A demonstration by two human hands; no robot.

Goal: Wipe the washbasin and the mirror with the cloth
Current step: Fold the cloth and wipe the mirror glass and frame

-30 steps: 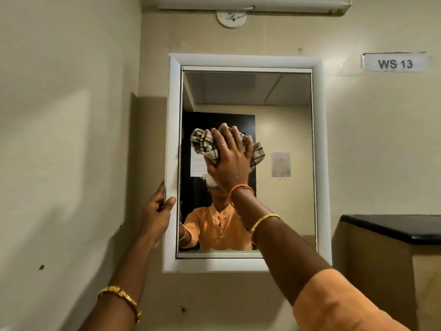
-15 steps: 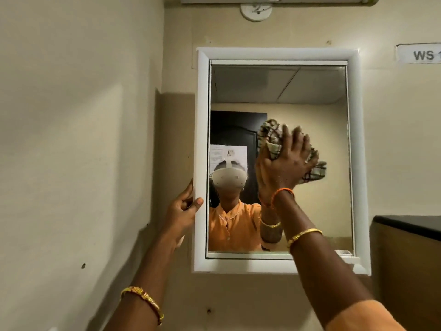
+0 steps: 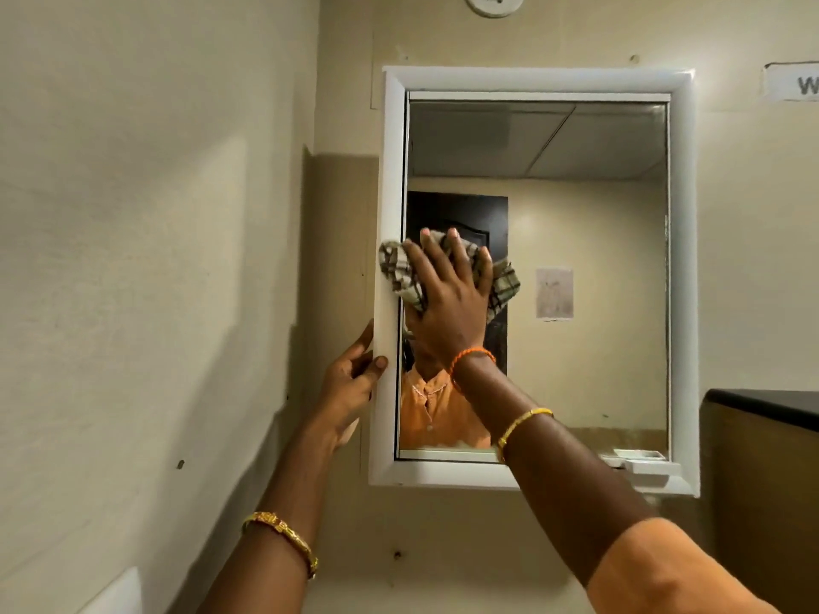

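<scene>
Right hand (image 3: 447, 299) is flat on the checked cloth (image 3: 399, 272), fingers spread and fairly straight, pressing it against the mirror (image 3: 576, 259) at the glass's 9 o'clock edge, with the cloth lapping onto the white frame (image 3: 532, 79). Left hand (image 3: 350, 383) grips that frame's left side at about 8 o'clock, thumb on the front face, fingers wrapped behind. A dark-topped surface (image 3: 771, 403) sits at 4 o'clock of the mirror. Washbasin is out of view.

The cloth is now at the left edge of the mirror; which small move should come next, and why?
Probably sweep the cloth rightward: the right hand presses it at the left edge of the mirror, the left hand steadies the frame.
</scene>
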